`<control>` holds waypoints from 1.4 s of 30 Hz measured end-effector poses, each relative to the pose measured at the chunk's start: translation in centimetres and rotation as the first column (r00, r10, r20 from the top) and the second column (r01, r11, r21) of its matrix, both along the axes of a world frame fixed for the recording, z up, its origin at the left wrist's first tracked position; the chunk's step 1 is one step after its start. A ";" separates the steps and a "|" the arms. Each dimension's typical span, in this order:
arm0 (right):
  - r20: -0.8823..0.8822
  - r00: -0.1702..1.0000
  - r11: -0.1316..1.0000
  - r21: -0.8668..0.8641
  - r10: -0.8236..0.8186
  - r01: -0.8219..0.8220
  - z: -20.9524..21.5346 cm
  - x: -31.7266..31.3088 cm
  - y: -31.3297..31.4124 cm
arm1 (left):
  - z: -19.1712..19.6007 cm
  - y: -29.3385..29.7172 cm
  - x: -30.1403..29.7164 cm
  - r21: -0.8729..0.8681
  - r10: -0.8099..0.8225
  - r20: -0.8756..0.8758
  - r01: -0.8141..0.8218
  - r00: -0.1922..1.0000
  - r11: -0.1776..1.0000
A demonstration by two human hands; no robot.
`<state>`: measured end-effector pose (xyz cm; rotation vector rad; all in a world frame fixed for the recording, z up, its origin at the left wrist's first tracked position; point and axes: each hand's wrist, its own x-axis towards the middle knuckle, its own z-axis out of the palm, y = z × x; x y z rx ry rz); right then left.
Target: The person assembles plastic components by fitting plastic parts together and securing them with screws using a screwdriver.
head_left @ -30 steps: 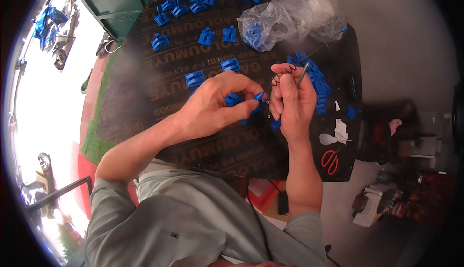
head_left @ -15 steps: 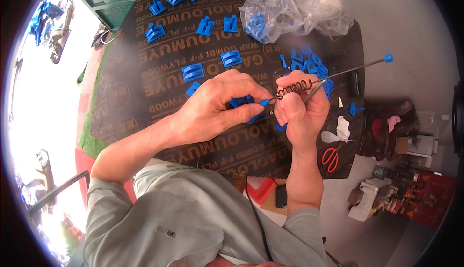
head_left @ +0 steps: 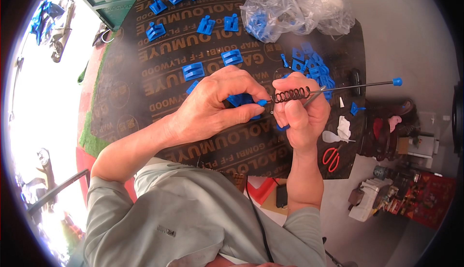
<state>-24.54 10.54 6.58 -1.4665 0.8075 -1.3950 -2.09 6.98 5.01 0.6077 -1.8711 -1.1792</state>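
Note:
Above the table, my left hand (head_left: pixel 217 100) pinches a small blue plastic tip (head_left: pixel 262 102) between thumb and forefinger. Facing it closely, my right hand (head_left: pixel 305 114) is closed round a dark coil spring (head_left: pixel 291 95). From the spring's right end a thin dark rod (head_left: pixel 360 85) reaches out to the right, ending in a blue cap (head_left: pixel 397 81). A slim grey metal piece (head_left: pixel 315 96) also sticks out of the right hand; its kind is hidden. Beneath my left hand, blue parts (head_left: pixel 237 100) on the table are partly covered.
Blue plastic clips (head_left: pixel 193 71) stand spread over the dark plywood table (head_left: pixel 159 107), with several more at the far edge. A clear plastic bag (head_left: pixel 299 10) lies far right, above a pile of blue parts (head_left: pixel 314 66). Red-handled scissors (head_left: pixel 331 158) rest near the right edge.
The rod has tilted toward level, its blue cap dropping and shifting a little right. The spring has turned with it. Both hands keep their grip in nearly the same place.

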 end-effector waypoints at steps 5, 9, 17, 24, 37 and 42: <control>0.006 1.000 1.000 -0.012 0.006 -0.006 -0.1 0.1 0.1 | -0.2 -0.1 0.1 0.006 -0.015 0.019 0.014 1.000 1.000; -0.031 1.000 1.000 -0.030 0.001 -0.002 -0.2 0.1 0.0 | -0.1 0.0 0.1 0.026 -0.005 0.035 0.004 0.999 1.000; -0.062 0.998 0.999 -0.034 -0.007 0.005 -0.2 0.1 0.1 | -0.2 -0.1 0.0 -0.004 0.029 0.040 -0.029 0.999 1.000; -0.023 0.997 0.996 0.050 -0.073 0.074 -0.3 -0.1 0.3 | -0.5 -0.2 0.0 -0.030 0.014 0.026 -0.013 1.000 0.999; -0.028 0.995 0.996 0.014 -0.091 0.092 -0.6 0.6 0.3 | -0.9 -0.6 0.5 -0.066 0.049 0.026 -0.047 0.998 0.997; -0.035 0.999 1.000 0.003 -0.026 0.026 -0.7 0.5 -0.4 | -0.5 -1.5 0.8 -0.135 0.149 0.050 -0.141 0.988 0.981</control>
